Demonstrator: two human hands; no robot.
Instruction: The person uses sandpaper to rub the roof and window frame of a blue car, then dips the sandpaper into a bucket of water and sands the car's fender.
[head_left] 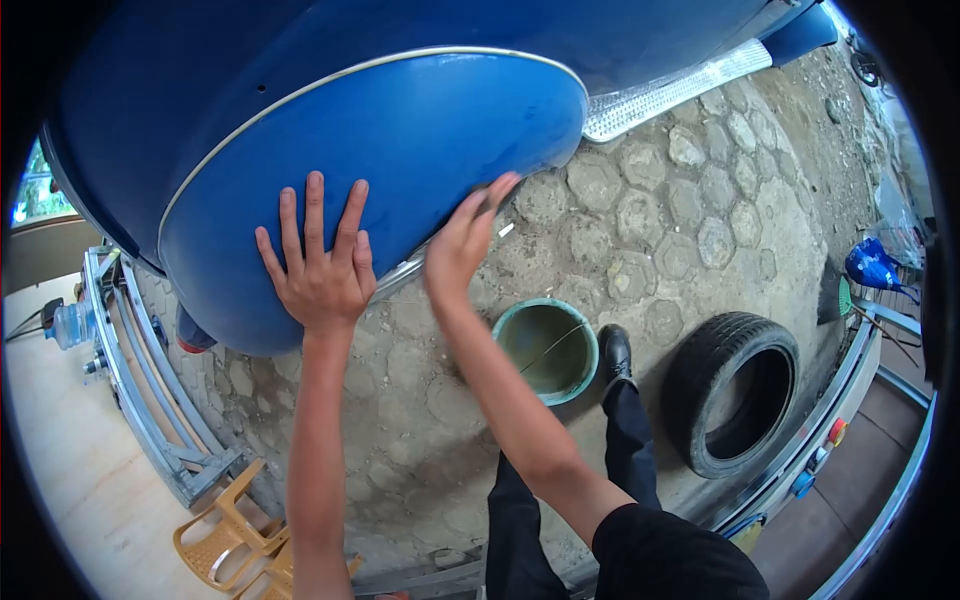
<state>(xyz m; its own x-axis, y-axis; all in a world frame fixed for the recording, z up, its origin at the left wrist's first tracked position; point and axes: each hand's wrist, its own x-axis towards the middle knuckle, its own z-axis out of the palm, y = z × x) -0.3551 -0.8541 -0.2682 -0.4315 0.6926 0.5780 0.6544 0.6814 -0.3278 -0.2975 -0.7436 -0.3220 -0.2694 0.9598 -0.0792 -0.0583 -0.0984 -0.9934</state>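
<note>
spread left hand (322, 275) is resting on long blue panel (400, 130) slanting up rightward; right hand (464, 245) is sitting at its lower edge, grip unclear.

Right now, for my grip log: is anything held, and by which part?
The left hand lies flat on the blue panel, gripping nothing; whether the right hand grips the panel's edge cannot be told.
</note>
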